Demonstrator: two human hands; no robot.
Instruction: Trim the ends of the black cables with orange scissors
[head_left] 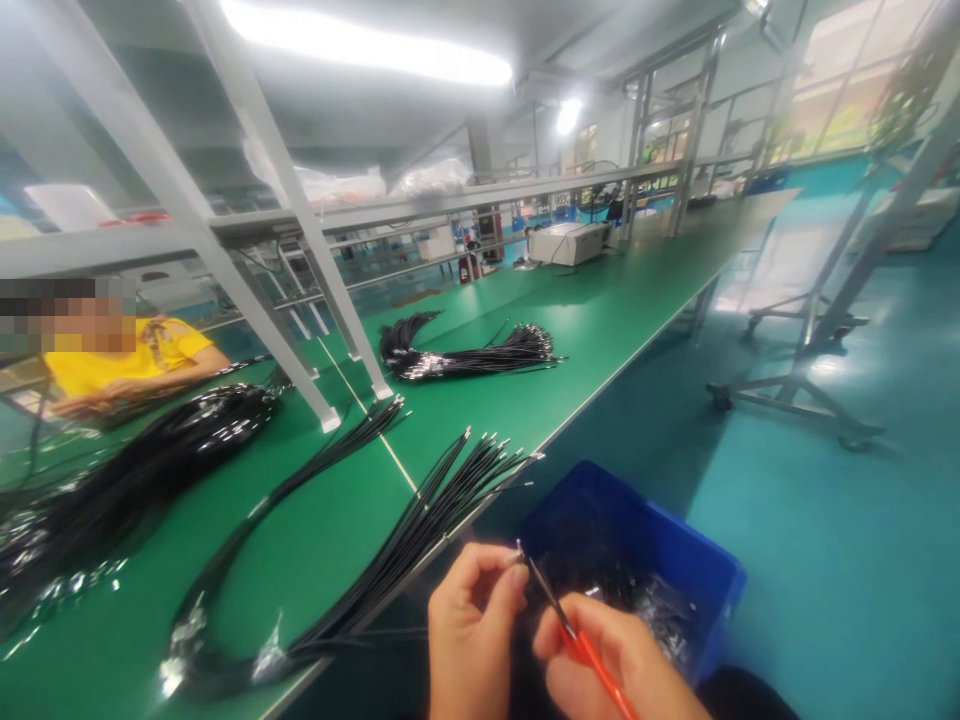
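Observation:
My left hand (476, 620) pinches the end of a thin black cable, whose small metallic tip (519, 546) sticks up from the fingertips. Beside it, my right hand (607, 650) is closed on a slim tool with red handles (604, 678); its dark pointed end (547, 590) is near the cable tip. Left of my hands, a curved bundle of black cables (375, 575) lies on the green table (360, 510), with clear wrapping around parts of it. Below and beyond my hands stands a blue bin (667, 545) holding dark and shiny clear pieces.
A second cable bundle (472, 360) lies farther along the table, before a white box (570, 243). At left, a large cable pile (150, 470) lies near a person in a yellow top (169, 345). Grey shelf posts (330, 270) rise from the table. A wheeled stand (802, 385) is at right.

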